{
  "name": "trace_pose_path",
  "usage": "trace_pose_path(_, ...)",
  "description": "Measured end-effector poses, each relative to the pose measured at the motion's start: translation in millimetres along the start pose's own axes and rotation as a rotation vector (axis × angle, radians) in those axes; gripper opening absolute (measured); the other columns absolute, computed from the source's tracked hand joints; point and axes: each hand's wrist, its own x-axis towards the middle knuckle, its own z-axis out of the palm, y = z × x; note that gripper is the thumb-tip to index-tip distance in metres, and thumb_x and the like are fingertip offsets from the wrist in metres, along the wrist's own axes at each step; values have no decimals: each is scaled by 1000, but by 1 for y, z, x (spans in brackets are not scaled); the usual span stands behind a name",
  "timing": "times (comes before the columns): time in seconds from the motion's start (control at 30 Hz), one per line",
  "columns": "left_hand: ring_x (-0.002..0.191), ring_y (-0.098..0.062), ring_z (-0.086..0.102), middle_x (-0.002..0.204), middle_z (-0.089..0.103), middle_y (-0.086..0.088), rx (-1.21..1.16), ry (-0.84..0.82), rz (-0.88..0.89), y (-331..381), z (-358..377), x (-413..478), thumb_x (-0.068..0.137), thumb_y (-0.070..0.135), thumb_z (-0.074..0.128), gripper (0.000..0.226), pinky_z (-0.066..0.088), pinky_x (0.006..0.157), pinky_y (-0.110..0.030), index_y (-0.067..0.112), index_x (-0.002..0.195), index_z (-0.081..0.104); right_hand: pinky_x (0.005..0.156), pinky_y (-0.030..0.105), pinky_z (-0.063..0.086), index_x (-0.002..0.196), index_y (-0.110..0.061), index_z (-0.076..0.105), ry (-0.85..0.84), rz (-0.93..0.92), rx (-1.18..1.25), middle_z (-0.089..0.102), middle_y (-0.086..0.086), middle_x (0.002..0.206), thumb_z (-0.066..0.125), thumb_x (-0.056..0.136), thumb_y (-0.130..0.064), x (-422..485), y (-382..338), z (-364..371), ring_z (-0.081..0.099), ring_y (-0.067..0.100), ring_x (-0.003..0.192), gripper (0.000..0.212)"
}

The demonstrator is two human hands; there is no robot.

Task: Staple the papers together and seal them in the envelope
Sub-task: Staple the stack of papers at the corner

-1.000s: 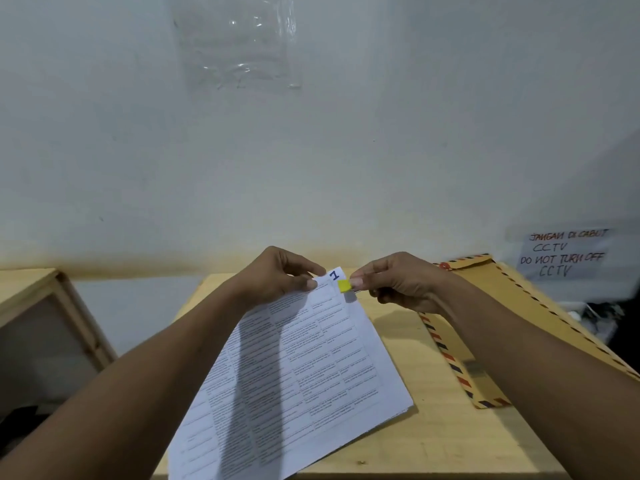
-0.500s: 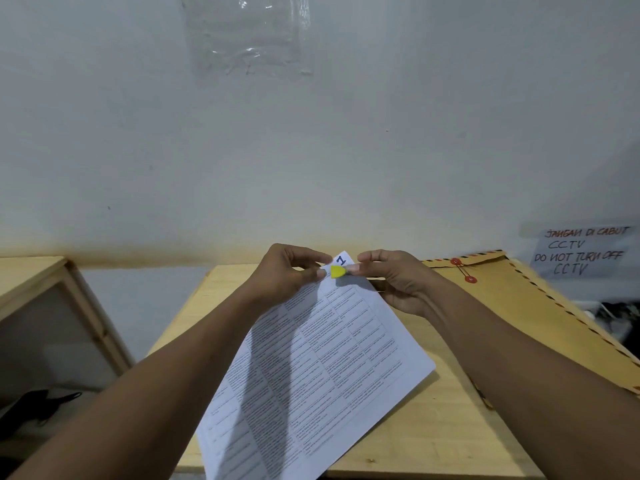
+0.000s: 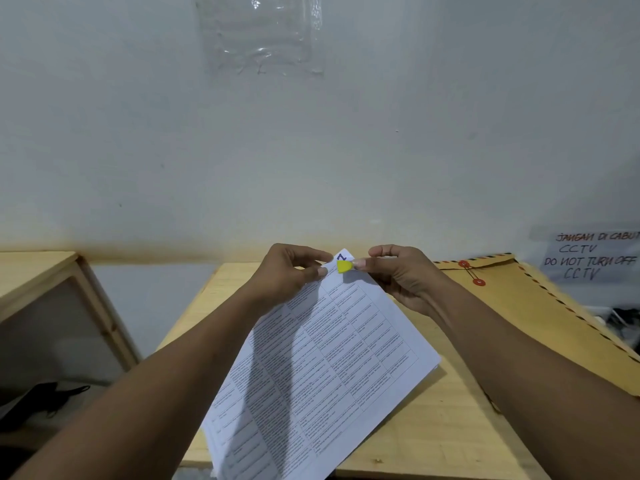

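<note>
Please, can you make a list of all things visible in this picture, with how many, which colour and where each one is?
papers: one stack, sheet count unclear, white with printed tables, held tilted over the table
yellow piece: one, yellow, at the top corner of the papers, between both hands
envelope: one, brown with striped border and red string buttons, flat on the table at the right
table: one, light wood, centre
wooden frame: one, light wood, left
note: one, white, handwritten, on the wall at right
plastic sheet: one, clear, on the wall at top
left hand: one, pinching the papers' corner
right hand: one, pinching the yellow piece
</note>
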Motion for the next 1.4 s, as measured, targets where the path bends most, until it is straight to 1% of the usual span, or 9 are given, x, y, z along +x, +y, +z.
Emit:
trace_pose_path(0.13, 80, -5, 69, 94, 79, -7, 11, 30, 2, -2, -1, 0, 88, 11, 78, 21, 52, 75, -25, 22, 106, 81, 70, 35, 57, 104, -1, 65, -17, 8, -9, 70, 14, 80, 81, 74, 4, 3, -1, 0, 66, 24, 68, 35)
trace_pose_path(0.3, 81, -4, 69, 94, 79, -6, 5, 58, 16, -6, 1, -1, 87, 12, 78, 22, 54, 78, -26, 24, 106, 81, 62, 36, 59, 104, 3, 69, -25, 40, 86, 74, 20, 91, 77, 81, -2, 4, 5, 5, 72, 29, 72, 25)
trace_pose_path(0.5, 77, 1, 69, 91, 78, 2, 21, 92, 20, -7, 2, -4, 88, 15, 78, 22, 52, 74, -22, 31, 104, 80, 79, 41, 58, 103, -4, 69, -61, 2, -58, 73, 15, 98, 70, 92, -20, 13, 6, 4, 71, 27, 84, 19)
trace_pose_path(0.83, 79, 3, 70, 90, 79, 4, -7, 129, 36, -2, 5, -5, 89, 16, 76, 21, 49, 73, -19, 31, 103, 80, 62, 30, 60, 93, -4, 73, 44, -131, -108, 78, 12, 84, 77, 86, -21, 16, 5, 6, 75, 21, 70, 19)
trace_pose_path(1.0, 79, -1, 71, 88, 80, 5, -22, 130, 26, -4, 5, -5, 89, 15, 77, 21, 51, 74, -22, 29, 104, 80, 78, 38, 60, 88, -4, 74, 101, -265, -183, 76, 16, 89, 79, 83, -17, 18, 10, 9, 74, 26, 79, 14)
trace_pose_path(1.1, 77, 0, 70, 90, 80, 2, -33, 129, 17, -5, 4, -5, 89, 13, 77, 21, 51, 71, -18, 27, 105, 80, 76, 38, 60, 92, -7, 73, 56, -264, -245, 76, 12, 87, 77, 86, -17, 19, 10, 7, 72, 25, 79, 12)
trace_pose_path(1.2, 79, -7, 70, 93, 79, -6, -45, 171, -16, -8, 4, -5, 89, 13, 76, 20, 56, 75, -25, 26, 104, 80, 74, 38, 56, 103, -9, 65, 53, -293, -361, 73, 11, 96, 71, 92, -22, 23, 5, 3, 70, 26, 85, 18)
trace_pose_path(1.33, 89, -23, 72, 93, 78, -6, -163, 371, -165, -12, 4, 6, 88, 13, 75, 20, 58, 86, -39, 27, 101, 78, 79, 48, 59, 110, -13, 52, 300, -406, -548, 66, 6, 100, 72, 88, -37, 32, -17, -12, 68, 30, 92, 39)
trace_pose_path(1.4, 94, -28, 72, 97, 77, -5, -226, 494, -250, -16, 2, 13, 87, 13, 75, 19, 60, 89, -45, 29, 99, 76, 72, 37, 52, 110, -15, 50, 320, -437, -745, 63, 2, 99, 76, 85, -39, 32, -31, -20, 61, 23, 90, 43)
